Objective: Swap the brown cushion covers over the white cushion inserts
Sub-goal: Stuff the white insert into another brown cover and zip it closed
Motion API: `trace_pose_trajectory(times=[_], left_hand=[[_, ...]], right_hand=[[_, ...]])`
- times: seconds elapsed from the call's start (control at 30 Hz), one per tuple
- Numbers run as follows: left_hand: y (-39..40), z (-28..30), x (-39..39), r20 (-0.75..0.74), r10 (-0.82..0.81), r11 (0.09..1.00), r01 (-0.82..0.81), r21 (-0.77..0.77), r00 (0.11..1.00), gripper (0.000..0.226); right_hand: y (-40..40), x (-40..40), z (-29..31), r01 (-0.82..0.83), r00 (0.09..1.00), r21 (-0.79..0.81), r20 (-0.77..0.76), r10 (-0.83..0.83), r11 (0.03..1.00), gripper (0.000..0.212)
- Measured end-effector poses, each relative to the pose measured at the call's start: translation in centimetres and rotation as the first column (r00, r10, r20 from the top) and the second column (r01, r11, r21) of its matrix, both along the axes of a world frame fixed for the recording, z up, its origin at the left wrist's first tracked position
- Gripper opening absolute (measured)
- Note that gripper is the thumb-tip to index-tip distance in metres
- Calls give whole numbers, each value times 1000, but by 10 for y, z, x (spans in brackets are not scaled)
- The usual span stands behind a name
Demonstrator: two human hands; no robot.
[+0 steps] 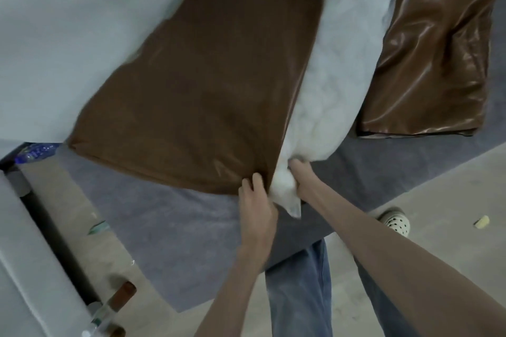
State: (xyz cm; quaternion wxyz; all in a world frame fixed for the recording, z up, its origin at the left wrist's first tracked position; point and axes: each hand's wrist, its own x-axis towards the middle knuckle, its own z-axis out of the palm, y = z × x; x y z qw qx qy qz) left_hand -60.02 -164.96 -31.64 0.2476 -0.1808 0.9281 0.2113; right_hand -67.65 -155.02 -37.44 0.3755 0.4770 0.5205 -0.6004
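A large brown cushion cover (pixel 202 85) lies flat on the grey sofa seat (pixel 175 227). A white cushion insert (pixel 339 74) sticks out of its open right side. My left hand (pixel 256 205) pinches the cover's near corner at the opening. My right hand (pixel 301 180) grips the insert's near corner right beside it. A second, shiny brown cushion (pixel 435 49) rests at the right on the seat, partly under the insert's far end.
The pale sofa back (pixel 68 35) rises at the left. A plastic water bottle (pixel 35 153) lies at the left edge. Bottles (pixel 109 309) stand at the bottom left. On the floor are my jeans (pixel 301 295), a perforated shoe (pixel 395 221) and a small yellow scrap (pixel 482 221).
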Motion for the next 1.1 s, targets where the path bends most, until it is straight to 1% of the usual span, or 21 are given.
trace_pose_trajectory(times=[0.07,0.13,0.17,0.2,0.23,0.27,0.3,0.33,0.37,0.43,0.5,0.53,0.6,0.67,0.77,0.83,0.9,0.97,1.0,1.07,1.1], left_hand=[[-28,-3,-3,-20,-60,990,57,-127,998,41],[-41,-1,-18,-102,-154,956,122,-267,983,52],[-42,2,-29,-157,-222,937,166,-308,962,60],[-42,4,-43,-214,-290,921,211,-328,933,68],[-40,8,-59,-264,-350,906,254,-338,899,73],[-39,11,-77,-304,-402,892,293,-344,864,75],[-35,14,-95,-333,-444,877,329,-350,832,74],[-31,18,-113,-355,-482,862,361,-356,801,73],[-26,20,-130,-364,-515,846,391,-364,776,71],[-17,23,-161,-324,-552,823,438,-363,768,68],[-7,22,-187,-228,-492,854,415,-314,840,59],[-1,18,-197,-163,-445,875,390,-286,880,52],[9,6,-207,-78,-400,896,372,-242,913,36],[12,-5,-206,-91,-353,932,342,-118,931,29],[10,-9,-201,-177,-175,958,209,194,969,35],[14,-4,-196,-220,-88,921,163,354,972,35],[17,6,-188,-278,-23,863,159,479,960,38],[12,17,-188,-324,2,827,180,532,946,44],[8,24,-191,-337,15,820,182,543,941,46],[-1,45,-202,-370,48,824,173,540,928,46],[-4,57,-207,-387,62,831,168,530,920,46]], right_hand=[[19,11,4,-113,993,-98,-55,108,989,56],[46,16,7,-257,965,-216,-104,240,942,67],[57,13,8,-285,958,-242,-108,266,928,70],[67,8,5,-251,966,-189,-105,235,949,75],[78,-1,6,-201,975,-43,-103,196,979,80],[89,-12,6,-146,978,176,-123,169,973,84],[102,-23,5,-72,978,331,-164,132,941,86],[114,-35,4,20,971,372,-229,71,928,86],[123,-48,4,86,961,330,-277,9,940,84],[132,-70,3,152,946,97,-301,-117,984,77],[128,-78,1,127,951,-75,-274,-143,989,81],[123,-78,-3,105,956,-88,-264,-125,991,88],[112,-78,-9,89,957,-75,-269,-106,993,95],[103,-80,-14,74,950,-125,-294,-108,989,85],[81,-83,-11,69,963,-171,-245,-110,983,70],[57,-83,-2,7,957,-95,-289,-34,995,53],[34,-82,3,-42,934,-21,-355,32,999,46],[19,-83,16,-43,932,3,-360,42,999,41],[15,-83,24,-35,925,11,-379,37,999,32],[11,-84,46,-30,877,108,-474,78,994,11],[11,-85,62,-27,845,168,-523,112,985,12]])
